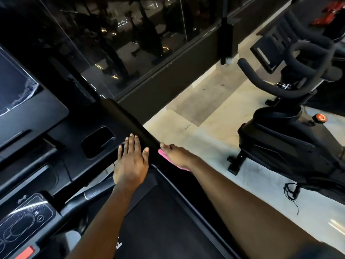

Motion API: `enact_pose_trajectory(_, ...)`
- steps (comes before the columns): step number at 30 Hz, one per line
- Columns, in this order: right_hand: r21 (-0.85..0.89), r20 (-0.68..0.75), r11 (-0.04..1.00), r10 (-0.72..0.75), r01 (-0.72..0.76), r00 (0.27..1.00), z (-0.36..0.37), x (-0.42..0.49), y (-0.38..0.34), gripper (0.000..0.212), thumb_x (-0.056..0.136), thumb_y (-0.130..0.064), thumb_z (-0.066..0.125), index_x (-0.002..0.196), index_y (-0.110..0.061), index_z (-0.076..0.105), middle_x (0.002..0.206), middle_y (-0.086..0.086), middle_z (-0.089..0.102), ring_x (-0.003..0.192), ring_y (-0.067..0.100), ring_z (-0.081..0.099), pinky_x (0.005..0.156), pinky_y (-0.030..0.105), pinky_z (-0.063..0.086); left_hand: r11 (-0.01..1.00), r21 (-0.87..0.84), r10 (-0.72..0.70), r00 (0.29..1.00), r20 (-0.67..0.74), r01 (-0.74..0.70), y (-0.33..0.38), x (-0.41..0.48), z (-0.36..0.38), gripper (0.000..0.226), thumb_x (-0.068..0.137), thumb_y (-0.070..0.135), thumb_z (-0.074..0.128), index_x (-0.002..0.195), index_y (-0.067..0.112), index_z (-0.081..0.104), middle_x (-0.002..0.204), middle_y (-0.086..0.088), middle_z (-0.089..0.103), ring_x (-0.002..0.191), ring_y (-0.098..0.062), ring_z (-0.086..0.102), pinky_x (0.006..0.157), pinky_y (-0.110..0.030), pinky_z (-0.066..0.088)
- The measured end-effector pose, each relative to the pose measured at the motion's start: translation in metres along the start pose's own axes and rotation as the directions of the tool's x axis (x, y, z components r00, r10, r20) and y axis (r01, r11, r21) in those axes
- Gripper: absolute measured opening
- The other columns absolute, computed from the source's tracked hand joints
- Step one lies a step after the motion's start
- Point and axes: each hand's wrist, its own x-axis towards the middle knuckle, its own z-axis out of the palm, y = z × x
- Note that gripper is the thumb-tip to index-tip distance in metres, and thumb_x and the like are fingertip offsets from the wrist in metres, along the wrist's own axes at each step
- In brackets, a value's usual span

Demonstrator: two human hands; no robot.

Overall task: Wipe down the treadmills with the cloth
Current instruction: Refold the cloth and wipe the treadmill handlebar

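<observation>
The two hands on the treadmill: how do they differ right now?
The left hand is bare and lies flat, fingers straight, at the inner side of the handrail. The right hand has a pink cloth under it on the outer side. The left hand shows all its fingers, while the right hand shows only its thumb, the rest hidden. Both are at the same black handrail.

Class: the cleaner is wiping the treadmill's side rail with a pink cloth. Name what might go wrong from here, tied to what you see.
1. The left hand lies flat on the console beside the rail, so it may leave fresh prints.
2. Little of the pink cloth shows under the right hand; it might slip or miss patches.
3. The streaked control panel is near; a stray touch might press something.
</observation>
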Motion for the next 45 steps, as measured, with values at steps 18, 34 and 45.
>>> enact_pose_trajectory(18, 0.433, 0.256, 0.901, -0.083, -0.038, 0.963, 0.0, 0.13, -0.052, 0.062, 0.106, -0.061, 0.018, 0.157, -0.029, 0.034, 0.164, -0.016, 0.028, 0.154, 0.006, 0.014, 0.126, 0.033, 0.002, 0.999, -0.046, 0.013, 0.996, -0.085, -0.017, 0.002, 0.005, -0.005, 0.061, 0.107, 0.038, 0.017, 0.16, 0.009, 0.017, 0.169, -0.005, 0.009, 0.156, -0.015, 0.003, 0.125, -0.028, 0.0)
enact_pose_trajectory(34, 0.488, 0.174, 0.866, 0.02, -0.104, 0.985, -0.004, -0.007, 0.04, 0.058, 0.11, -0.049, 0.018, 0.162, -0.026, 0.011, 0.163, -0.016, 0.024, 0.151, 0.0, 0.017, 0.109, 0.015, 0.011, 1.0, -0.028, -0.016, 0.993, -0.12, 0.012, 0.007, 0.003, -0.002, 0.059, 0.107, 0.036, 0.019, 0.157, 0.006, 0.025, 0.166, -0.01, 0.021, 0.155, -0.02, 0.016, 0.127, -0.033, 0.009)
enact_pose_trajectory(45, 0.377, 0.167, 0.904, -0.283, 0.204, 0.944, 0.011, 0.123, -0.042, 0.078, 0.101, -0.062, 0.043, 0.163, -0.025, 0.015, 0.165, -0.011, 0.029, 0.15, 0.002, 0.025, 0.126, 0.03, 0.01, 0.997, -0.071, -0.015, 0.987, -0.16, 0.003, -0.001, 0.008, 0.003, 0.054, 0.107, 0.026, 0.023, 0.156, 0.004, 0.03, 0.164, -0.01, 0.026, 0.154, -0.019, 0.019, 0.127, -0.034, 0.013)
